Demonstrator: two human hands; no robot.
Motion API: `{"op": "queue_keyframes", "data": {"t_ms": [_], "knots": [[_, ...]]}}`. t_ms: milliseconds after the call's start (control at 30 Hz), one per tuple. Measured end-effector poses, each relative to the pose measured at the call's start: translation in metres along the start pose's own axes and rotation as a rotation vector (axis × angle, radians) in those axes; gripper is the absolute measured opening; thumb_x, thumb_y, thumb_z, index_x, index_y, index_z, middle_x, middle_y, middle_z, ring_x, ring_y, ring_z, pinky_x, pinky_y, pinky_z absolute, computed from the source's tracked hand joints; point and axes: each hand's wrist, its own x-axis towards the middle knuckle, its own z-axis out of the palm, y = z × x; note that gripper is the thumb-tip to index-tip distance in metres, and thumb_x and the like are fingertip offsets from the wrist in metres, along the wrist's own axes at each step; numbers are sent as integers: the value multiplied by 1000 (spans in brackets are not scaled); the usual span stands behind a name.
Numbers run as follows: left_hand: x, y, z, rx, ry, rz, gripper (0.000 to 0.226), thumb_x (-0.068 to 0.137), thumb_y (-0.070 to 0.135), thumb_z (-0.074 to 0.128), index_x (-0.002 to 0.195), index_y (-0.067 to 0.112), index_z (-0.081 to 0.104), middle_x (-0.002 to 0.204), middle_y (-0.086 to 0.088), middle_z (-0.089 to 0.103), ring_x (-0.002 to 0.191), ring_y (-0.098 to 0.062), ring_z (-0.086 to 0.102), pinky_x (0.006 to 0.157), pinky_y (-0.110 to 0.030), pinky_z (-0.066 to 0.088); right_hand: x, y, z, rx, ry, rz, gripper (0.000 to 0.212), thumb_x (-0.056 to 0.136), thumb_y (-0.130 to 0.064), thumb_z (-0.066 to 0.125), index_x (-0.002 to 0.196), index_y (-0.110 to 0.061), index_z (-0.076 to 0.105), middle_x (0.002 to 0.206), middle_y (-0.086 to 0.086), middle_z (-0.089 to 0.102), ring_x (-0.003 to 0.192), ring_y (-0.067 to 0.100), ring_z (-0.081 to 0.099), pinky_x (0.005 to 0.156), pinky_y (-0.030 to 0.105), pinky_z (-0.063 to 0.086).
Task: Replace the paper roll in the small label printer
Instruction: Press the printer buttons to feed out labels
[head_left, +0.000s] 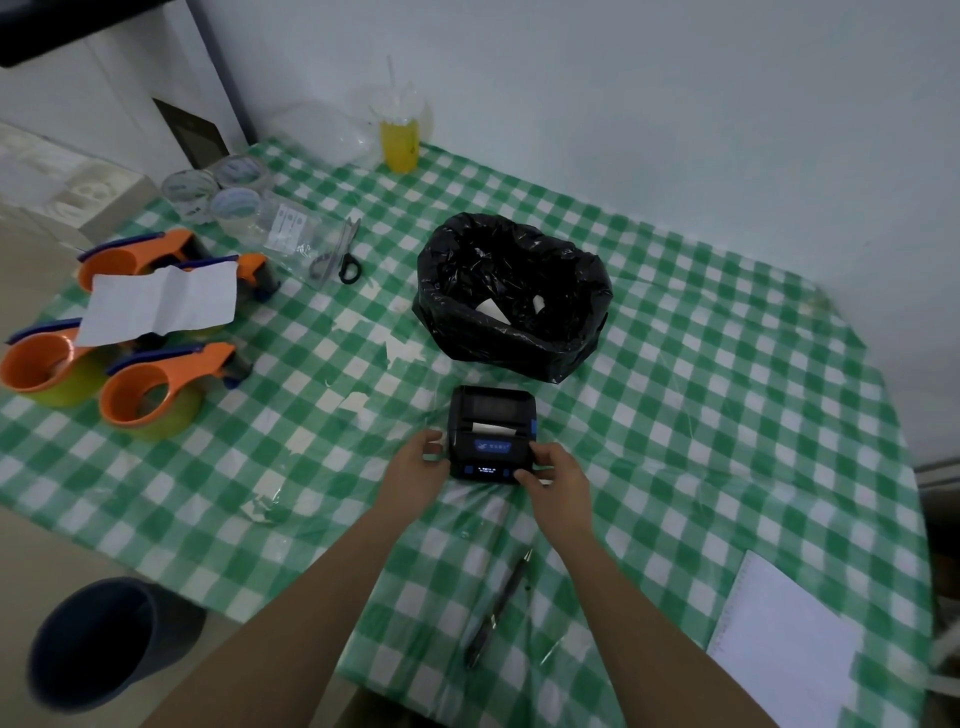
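Observation:
A small black label printer (492, 431) with a blue label and a lit display sits on the green checked tablecloth (701, 395). Its lid looks closed and a strip of white paper (493, 427) shows at the slot. My left hand (418, 465) grips the printer's left side. My right hand (556, 475) holds its front right corner, thumb on the front edge. Behind the printer stands a black bin bag (511, 296) with white paper pieces inside.
Orange tape dispensers (156, 384) and a white paper sheet (161, 304) lie at the left, with tape rolls (218, 195) and scissors (345, 257) behind. A yellow cup (399, 143) stands at the back. A pen (498, 608) and notebook (784, 644) lie near me. A grey bin (98, 642) is on the floor.

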Motion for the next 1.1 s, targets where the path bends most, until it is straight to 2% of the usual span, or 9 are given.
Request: {"op": "queue_keyframes", "data": {"t_ms": [67,200,400,500,667,800,933,1033,1100], "knots": [[0,2,-1,-6,1,0,42,88,4,54,129,7,47,128,-15,56,93,-19,55,61,-22,44,-1,-3,-1,27,-8,15,30,83,-10,67,112,-12,58,111,9,61,78,12,57,69,17,41],[-2,2,-2,-2,-6,2,41,89,6,54,129,7,47,128,-15,56,94,-18,54,72,-25,43,-5,-3,0,53,-4,6,35,81,-12,69,114,-15,57,114,9,61,90,21,60,75,24,43],[-5,3,-5,-9,-8,19,39,89,6,53,128,7,48,128,-14,56,94,-18,55,67,-24,44,-8,-7,-4,65,-4,1,39,83,-12,67,119,-18,55,122,6,56,89,15,58,72,19,42],[-6,4,-7,4,-9,32,39,89,8,53,128,9,48,128,-13,56,92,-17,55,58,-18,42,-9,-9,-7,49,-10,-1,39,84,-13,66,120,-17,54,123,7,56,90,14,57,75,23,43],[-6,5,-9,27,-14,41,39,90,10,53,128,11,48,129,-11,56,94,-17,55,62,-18,43,-10,-13,-9,27,-11,-4,38,84,-13,66,120,-16,54,124,8,55,89,14,57,74,24,43],[-7,8,-9,28,-11,56,38,90,11,53,128,10,49,128,-11,56,93,-17,55,60,-16,42,-11,-17,-12,28,-13,-8,39,85,-13,65,122,-15,54,123,7,55,89,14,56,69,18,40],[-10,11,-8,23,-9,66,38,90,12,53,128,9,48,128,-12,57,96,-17,54,66,-23,43,-14,-19,-14,29,-23,-1,37,86,-14,64,121,-17,54,119,6,56,86,13,56,72,24,42],[-14,12,-9,32,-12,74,37,90,12,53,128,9,48,126,-12,58,95,-18,54,64,-21,43,-15,-20,-17,31,-26,8,36,86,-14,63,120,-18,54,117,6,56,86,13,57,72,26,45],[-16,14,-10,40,-17,79,38,91,12,53,128,9,48,125,-12,58,96,-17,53,71,-24,43,-17,-21,-19,42,-27,14,35,86,-13,63,119,-17,55,116,6,56,87,14,57,74,28,47]]}}
